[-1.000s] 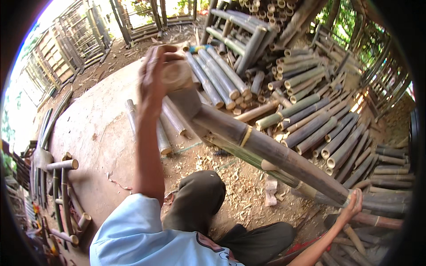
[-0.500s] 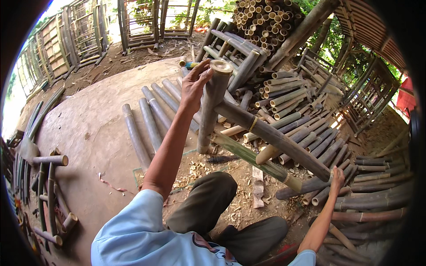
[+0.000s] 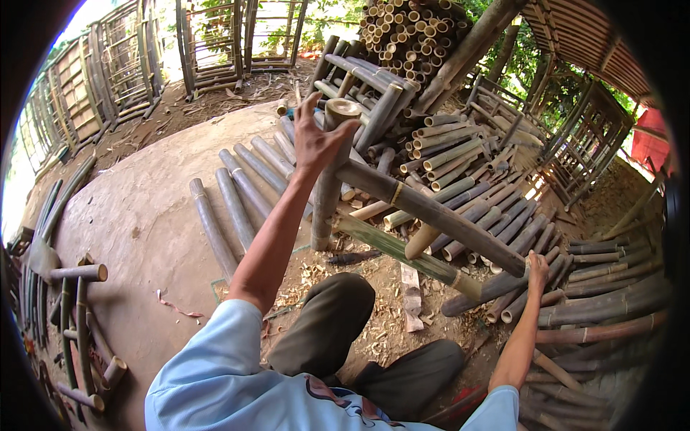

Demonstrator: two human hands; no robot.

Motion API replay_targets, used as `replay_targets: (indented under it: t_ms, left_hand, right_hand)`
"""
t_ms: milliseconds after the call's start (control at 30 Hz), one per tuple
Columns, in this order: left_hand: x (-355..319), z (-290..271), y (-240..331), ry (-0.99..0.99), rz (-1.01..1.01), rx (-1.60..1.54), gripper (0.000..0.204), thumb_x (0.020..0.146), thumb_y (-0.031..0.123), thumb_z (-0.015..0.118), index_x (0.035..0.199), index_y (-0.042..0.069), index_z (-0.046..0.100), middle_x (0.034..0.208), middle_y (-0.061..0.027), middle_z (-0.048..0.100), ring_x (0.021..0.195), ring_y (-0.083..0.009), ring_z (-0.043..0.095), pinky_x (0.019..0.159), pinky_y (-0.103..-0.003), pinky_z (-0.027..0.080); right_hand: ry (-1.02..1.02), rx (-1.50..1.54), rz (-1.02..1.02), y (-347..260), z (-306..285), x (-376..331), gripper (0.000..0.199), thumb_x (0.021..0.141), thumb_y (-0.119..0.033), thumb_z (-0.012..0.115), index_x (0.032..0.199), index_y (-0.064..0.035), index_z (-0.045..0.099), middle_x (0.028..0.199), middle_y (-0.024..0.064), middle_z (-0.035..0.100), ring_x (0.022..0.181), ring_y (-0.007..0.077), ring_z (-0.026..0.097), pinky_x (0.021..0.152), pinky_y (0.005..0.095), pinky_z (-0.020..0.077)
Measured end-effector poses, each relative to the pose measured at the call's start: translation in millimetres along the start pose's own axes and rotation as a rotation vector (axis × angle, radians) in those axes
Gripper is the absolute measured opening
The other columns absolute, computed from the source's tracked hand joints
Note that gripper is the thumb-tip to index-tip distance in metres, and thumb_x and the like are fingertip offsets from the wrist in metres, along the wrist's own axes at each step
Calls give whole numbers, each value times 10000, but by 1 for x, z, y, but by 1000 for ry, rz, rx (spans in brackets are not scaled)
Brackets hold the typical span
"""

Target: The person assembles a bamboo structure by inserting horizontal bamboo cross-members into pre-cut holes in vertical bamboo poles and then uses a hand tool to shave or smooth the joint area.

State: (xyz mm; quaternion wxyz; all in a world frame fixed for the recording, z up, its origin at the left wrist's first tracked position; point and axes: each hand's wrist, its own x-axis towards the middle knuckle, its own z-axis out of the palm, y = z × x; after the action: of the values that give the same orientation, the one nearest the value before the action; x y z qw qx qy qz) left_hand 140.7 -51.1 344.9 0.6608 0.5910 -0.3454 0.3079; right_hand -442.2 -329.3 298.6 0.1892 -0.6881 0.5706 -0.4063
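A partly joined bamboo frame stands before me: a thick upright bamboo post [image 3: 328, 190], a dark bamboo rail [image 3: 438, 215] slanting right from it, and a greenish split-faced bamboo rail [image 3: 402, 253] below. Beside the post's top is my left hand [image 3: 316, 142], its fingers spread and its thumb against or just by the post; whether it touches cannot be made out. My right hand [image 3: 536, 269] is closed at the far right end of the dark rail, its fingertips partly hidden. A dark, slender tool-like piece [image 3: 353, 257] lies on the ground near the post's foot.
Cut bamboo lengths [image 3: 460, 154] are heaped behind and to the right. More poles [image 3: 213, 226] lie left on the concrete slab [image 3: 136, 215]. A bamboo frame [image 3: 366, 86] stands behind the post. Wood shavings [image 3: 374, 323] cover the ground by my knees. Bamboo pieces [image 3: 80, 273] stand far left.
My left hand has loosened from the post's top, its fingers spreading apart. My right hand remains at the rail's end. The whole view has shifted slightly, with the frame a little further left.
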Motion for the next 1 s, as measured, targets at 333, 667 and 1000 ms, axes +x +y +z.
replay_targets:
  t_ms: [333, 667, 1000]
  left_hand:
    - [57, 3, -44, -555, 98, 50, 595, 758, 471, 862, 1205, 94, 751, 1132, -117, 758, 1033, -217, 716, 905, -349, 563]
    - [97, -11, -64, -928, 193, 12, 392, 988, 244, 623, 1348, 95, 670, 1270, -90, 714, 1118, -186, 672, 1009, -302, 488]
    - [128, 36, -99, -862, 275, 192, 359, 989, 330, 659, 1292, 149, 722, 1235, -63, 736, 1081, -123, 675, 952, -266, 507]
  right_hand:
    - [31, 185, -115, 10, 9, -1, 496, 879, -443, 732, 1041, 25, 709, 1002, 114, 736, 937, 233, 651, 885, 370, 488]
    - [-45, -73, -81, 60, 1, -13, 921, 856, -718, 611, 1462, -36, 491, 1385, 230, 587, 1326, 376, 538, 1075, 456, 438]
    - [-151, -168, 147, 197, 8, -310, 367, 942, -384, 641, 913, -19, 672, 815, 183, 689, 774, 296, 686, 727, 427, 516]
